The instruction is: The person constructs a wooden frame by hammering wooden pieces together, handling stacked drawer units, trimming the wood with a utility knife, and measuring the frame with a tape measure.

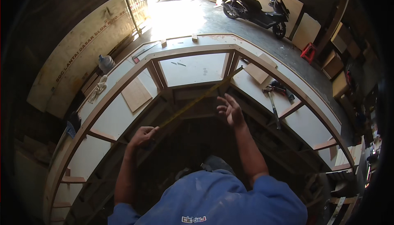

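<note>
My left hand (143, 136) is closed round the near end of a yellow tape measure (197, 99); its case is hidden in the fingers. The blade runs out up and to the right, its far tip near a post of the curved wooden frame (193, 51). My right hand (231, 112) is raised just below the blade, fingers spread and holding nothing. The frame stands on a white counter (191, 68) that bends around me. To the right of this hand, a hammer (273, 106) lies beside a cordless drill (283, 90).
Loose wood panels lie on the counter at left (136, 95) and right (259, 70). A rag (98, 88), a water jug (106, 63) and a brush (74, 125) are along the left side. Beyond stand a black motorbike (256, 9) and a red stool (308, 52).
</note>
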Demonstrator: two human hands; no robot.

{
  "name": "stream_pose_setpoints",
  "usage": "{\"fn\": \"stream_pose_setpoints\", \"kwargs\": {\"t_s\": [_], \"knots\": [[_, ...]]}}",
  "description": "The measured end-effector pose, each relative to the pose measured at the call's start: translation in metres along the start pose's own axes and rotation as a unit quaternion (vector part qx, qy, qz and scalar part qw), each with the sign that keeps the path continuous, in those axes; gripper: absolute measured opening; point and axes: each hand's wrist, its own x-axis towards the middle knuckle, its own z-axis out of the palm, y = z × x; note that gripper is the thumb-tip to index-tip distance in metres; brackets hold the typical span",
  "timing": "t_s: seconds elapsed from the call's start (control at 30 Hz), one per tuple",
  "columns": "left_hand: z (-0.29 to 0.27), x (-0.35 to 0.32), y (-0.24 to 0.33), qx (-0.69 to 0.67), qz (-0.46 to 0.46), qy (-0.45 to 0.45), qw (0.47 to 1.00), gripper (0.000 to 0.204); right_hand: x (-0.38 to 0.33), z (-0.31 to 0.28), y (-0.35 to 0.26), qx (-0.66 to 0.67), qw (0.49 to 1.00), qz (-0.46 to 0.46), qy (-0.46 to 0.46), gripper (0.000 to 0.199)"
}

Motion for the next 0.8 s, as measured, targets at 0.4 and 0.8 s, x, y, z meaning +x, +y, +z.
{"fn": "stream_pose_setpoints", "kwargs": {"t_s": [0.4,0.8], "knots": [[-0.108,0.065,0.031,0.128,-0.042,0.1,0.986,0.052,0.178,0.02,-0.059,0.037,0.994,-0.095,0.033,0.022],[-0.077,0.162,0.089,0.383,-0.057,0.321,0.865,0.056,0.255,0.012,-0.06,0.013,0.98,-0.082,0.18,0.019]]}}
